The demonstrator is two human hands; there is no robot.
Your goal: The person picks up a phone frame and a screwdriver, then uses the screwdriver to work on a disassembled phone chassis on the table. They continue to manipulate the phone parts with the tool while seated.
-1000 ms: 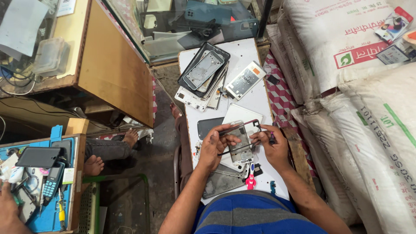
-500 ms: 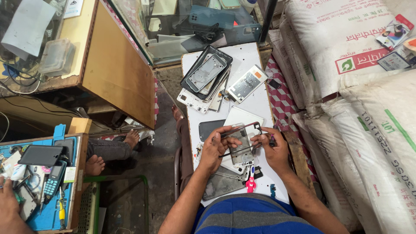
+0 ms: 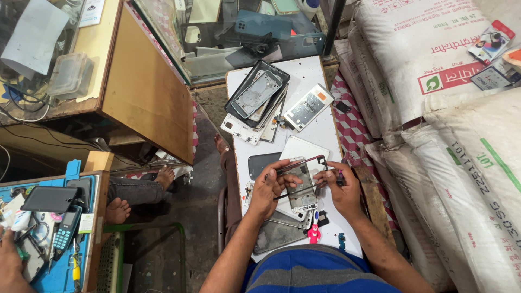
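My left hand (image 3: 269,189) grips the left edge of a thin dark phone frame (image 3: 302,161), held just above a white work board (image 3: 315,70). My right hand (image 3: 343,189) pinches the frame's right end and also holds a small dark tool (image 3: 339,179). Beneath the frame lies an opened phone body (image 3: 302,190) with its silver insides showing. A small pink tool (image 3: 313,234) rests on the board near my blue striped shirt (image 3: 312,271).
A stack of phone frames and back covers (image 3: 258,97) and a white phone part (image 3: 308,107) lie further up the board. Large white sacks (image 3: 461,125) crowd the right. A wooden counter (image 3: 146,87) stands left. Another person's bare feet (image 3: 116,209) and a blue tool tray (image 3: 54,228) sit lower left.
Both hands have stayed on the dark frame over the opened phone, with only slight shifts of the fingers. Nothing else has moved.
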